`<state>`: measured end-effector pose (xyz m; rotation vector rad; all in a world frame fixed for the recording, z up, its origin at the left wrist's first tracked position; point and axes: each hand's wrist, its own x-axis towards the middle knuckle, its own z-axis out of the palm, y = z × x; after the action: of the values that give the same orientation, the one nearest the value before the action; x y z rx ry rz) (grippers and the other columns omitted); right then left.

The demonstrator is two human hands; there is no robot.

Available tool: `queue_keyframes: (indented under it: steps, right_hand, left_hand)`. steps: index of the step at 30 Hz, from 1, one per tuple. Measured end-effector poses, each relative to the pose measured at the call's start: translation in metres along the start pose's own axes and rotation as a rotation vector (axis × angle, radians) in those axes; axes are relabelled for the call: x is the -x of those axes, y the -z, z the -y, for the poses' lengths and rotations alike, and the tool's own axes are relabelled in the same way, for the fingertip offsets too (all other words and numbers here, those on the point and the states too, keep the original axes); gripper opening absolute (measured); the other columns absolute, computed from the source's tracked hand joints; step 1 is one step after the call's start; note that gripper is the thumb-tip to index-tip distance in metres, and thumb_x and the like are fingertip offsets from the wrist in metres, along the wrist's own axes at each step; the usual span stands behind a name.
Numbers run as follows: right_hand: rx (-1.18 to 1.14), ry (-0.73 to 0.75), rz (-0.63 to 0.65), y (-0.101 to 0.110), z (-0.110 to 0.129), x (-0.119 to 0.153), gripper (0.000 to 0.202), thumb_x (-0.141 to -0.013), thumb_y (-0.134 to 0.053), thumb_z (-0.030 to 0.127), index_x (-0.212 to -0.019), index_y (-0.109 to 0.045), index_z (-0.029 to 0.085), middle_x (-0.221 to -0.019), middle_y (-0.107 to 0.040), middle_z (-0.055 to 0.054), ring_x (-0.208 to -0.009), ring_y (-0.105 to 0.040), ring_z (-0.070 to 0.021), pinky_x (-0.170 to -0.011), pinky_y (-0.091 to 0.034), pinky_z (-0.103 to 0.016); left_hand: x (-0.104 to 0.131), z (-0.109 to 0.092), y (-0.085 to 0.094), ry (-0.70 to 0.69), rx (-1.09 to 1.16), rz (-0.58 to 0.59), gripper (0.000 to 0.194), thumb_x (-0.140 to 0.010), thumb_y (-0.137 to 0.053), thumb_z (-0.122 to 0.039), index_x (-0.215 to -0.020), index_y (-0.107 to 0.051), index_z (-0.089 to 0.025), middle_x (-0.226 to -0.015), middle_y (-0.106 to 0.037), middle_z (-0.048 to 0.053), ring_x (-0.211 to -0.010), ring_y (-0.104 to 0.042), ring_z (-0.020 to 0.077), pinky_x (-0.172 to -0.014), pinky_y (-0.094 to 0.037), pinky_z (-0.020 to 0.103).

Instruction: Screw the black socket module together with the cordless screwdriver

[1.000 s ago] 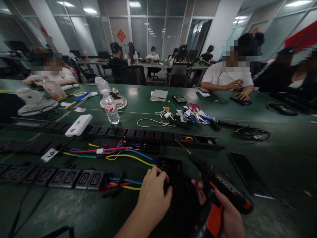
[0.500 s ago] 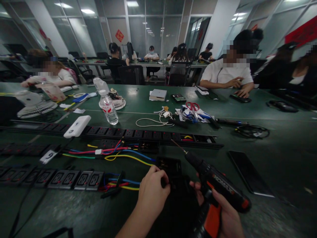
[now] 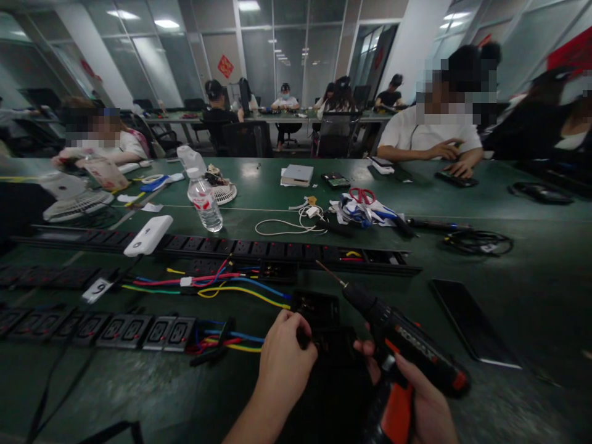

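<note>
My right hand (image 3: 419,394) is wrapped round the orange grip of a black cordless drill (image 3: 402,336). The drill's long thin bit points up and to the left, clear of the parts. My left hand (image 3: 289,342) is closed, fingertips pinched at the lower black socket housing (image 3: 335,346); whatever lies between them is hidden. Just above it sits another open black housing (image 3: 316,308) with brass-coloured contacts. Blue and yellow wires (image 3: 250,296) run into that housing from the left. More wires lead from a black power strip (image 3: 134,332) toward my left hand.
A longer power strip (image 3: 250,248) crosses the table behind, with a white power bank (image 3: 148,235) on it. A water bottle (image 3: 205,203), red scissors (image 3: 362,196) and a white cable (image 3: 287,228) lie beyond. A phone (image 3: 472,320) is at right. People sit opposite.
The view has shifted slightly, so the table things appear a little further right. Both hands and the drill keep almost the same pose.
</note>
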<state>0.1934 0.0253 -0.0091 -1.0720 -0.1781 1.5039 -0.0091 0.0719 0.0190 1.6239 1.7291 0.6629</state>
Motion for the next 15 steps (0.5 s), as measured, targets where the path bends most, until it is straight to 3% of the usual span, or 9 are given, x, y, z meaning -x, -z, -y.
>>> queue_keyframes:
  steps: [7,15]
  right_hand:
    - [0.002,-0.003,0.048,-0.006,0.004,0.008,0.030,-0.076,-0.077,0.033,-0.102,-0.078,0.017,-0.098,-0.078,-0.011,-0.097,-0.072,-0.0213,-0.102,-0.048,-0.027]
    - [0.056,0.047,0.039,-0.006,0.005,0.004,0.042,-0.060,-0.089,0.039,-0.094,-0.080,0.017,-0.089,-0.078,-0.012,-0.096,-0.071,-0.0281,-0.118,-0.029,-0.045]
  left_hand:
    - [0.001,0.004,0.001,-0.025,0.042,-0.011,0.017,-0.074,-0.059,-0.007,-0.084,-0.058,-0.021,-0.090,-0.061,0.000,-0.087,-0.059,0.0175,-0.077,-0.043,0.028]
    - [0.012,0.016,0.014,-0.063,-0.113,0.078,0.024,-0.082,-0.056,-0.022,-0.107,-0.058,-0.022,-0.106,-0.065,0.005,-0.100,-0.061,0.0223,-0.088,-0.042,0.033]
